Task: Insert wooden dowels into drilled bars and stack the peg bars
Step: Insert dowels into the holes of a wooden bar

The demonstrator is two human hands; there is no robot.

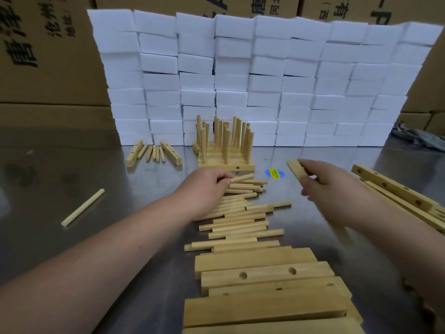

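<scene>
Pinching a dowel (242, 177) from the pile (240, 220) central on the worktop (144, 189), the left hand (204, 189) curls closed; the right hand (332, 189) grips a drilled bar (295, 168); probably light, stiff wood, best held mid-length.

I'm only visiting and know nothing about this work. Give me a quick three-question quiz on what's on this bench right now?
1. True or false: the left hand pinches a dowel at the dowel pile.
2. What does the right hand hold? A) a wooden bar B) a sticker C) a white block
3. Fill in: the stray dowel lies on the pile's ____ side.
Key: 1 true; 2 A; 3 left.
</scene>
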